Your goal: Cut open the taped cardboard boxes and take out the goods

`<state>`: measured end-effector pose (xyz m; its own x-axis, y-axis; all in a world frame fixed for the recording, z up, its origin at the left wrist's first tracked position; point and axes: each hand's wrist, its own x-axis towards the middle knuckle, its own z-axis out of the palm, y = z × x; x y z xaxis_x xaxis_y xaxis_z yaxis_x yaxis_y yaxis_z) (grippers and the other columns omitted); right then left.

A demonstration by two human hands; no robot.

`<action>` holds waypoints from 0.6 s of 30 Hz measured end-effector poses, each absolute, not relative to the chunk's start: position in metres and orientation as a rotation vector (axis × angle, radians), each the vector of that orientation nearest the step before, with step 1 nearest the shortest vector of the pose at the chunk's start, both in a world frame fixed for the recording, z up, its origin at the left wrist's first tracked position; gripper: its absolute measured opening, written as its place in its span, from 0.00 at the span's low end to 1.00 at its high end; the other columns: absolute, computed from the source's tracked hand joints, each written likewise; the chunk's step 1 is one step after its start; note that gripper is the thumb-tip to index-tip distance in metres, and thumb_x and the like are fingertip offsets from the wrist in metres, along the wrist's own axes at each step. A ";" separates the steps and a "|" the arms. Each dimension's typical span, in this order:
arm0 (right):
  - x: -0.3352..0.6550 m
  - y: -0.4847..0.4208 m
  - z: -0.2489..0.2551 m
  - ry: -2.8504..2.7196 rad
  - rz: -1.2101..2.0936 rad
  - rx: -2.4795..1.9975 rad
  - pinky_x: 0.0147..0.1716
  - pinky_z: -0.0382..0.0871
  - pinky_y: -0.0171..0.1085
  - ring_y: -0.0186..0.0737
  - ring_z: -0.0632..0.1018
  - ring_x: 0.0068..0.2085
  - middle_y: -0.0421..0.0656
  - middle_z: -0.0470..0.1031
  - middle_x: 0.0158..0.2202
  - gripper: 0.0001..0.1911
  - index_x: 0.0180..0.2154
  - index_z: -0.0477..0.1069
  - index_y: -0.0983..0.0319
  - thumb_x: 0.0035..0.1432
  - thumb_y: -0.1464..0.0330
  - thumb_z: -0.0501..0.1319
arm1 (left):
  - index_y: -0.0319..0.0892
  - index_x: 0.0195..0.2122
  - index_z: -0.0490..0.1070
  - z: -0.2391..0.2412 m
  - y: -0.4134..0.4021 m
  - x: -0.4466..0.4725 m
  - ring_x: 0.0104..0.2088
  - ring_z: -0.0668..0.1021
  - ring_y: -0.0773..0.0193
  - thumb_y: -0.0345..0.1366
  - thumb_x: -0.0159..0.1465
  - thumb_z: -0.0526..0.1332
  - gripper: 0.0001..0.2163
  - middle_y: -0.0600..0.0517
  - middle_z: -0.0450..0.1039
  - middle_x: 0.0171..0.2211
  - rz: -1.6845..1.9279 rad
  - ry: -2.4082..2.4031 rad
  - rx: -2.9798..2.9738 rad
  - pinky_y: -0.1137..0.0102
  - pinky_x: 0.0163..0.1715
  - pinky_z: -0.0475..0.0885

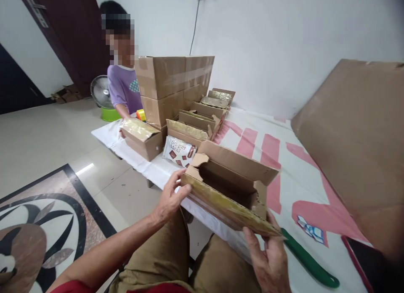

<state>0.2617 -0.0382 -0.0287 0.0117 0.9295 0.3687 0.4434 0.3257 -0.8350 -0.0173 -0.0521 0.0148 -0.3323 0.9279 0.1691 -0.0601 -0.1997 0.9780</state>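
Observation:
An open cardboard box (227, 179) stands tilted at the front edge of the table, its flaps raised and its inside dark. My left hand (172, 198) grips the box's near left corner, thumb on the outer flap. At the near right corner, my right hand (268, 253) pinches the same flap between thumb and fingers. Just beyond the box lies a white "Super Meal" packet (179, 151). A green handle (311, 259) rests on the cloth beside my right hand; whatever it belongs to is partly hidden under the box.
Several open boxes (189, 129) line up behind, beside stacked taped boxes (168, 78). A co-worker (124, 87) at the far left touches a closed box (142, 139), near a yellow tape roll (140, 115). A phone (369, 263) and large cardboard sheet (350, 137) are at right.

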 end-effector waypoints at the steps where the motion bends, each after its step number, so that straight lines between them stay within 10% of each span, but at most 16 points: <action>1: 0.246 -0.034 -0.029 -1.645 0.634 -1.208 0.62 0.70 0.55 0.57 0.75 0.64 0.54 0.70 0.67 0.37 0.70 0.60 0.58 0.65 0.52 0.62 | 0.43 0.60 0.72 0.016 -0.057 -0.030 0.56 0.78 0.47 0.52 0.61 0.68 0.29 0.44 0.77 0.58 1.688 1.316 1.089 0.56 0.58 0.72; 18: 0.124 0.010 -0.044 -1.806 0.413 -0.877 0.44 0.82 0.45 0.52 0.77 0.61 0.56 0.70 0.64 0.37 0.72 0.55 0.57 0.67 0.63 0.64 | 0.39 0.47 0.77 0.006 -0.037 -0.117 0.48 0.79 0.53 0.51 0.62 0.65 0.21 0.47 0.81 0.44 2.021 1.565 0.982 0.63 0.52 0.72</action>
<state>0.1238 0.0101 -0.0442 -0.1938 0.7296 0.6559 0.3716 0.6733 -0.6392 -0.1172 -0.0369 0.0058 -0.6727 0.6834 0.2837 0.1034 -0.2928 0.9506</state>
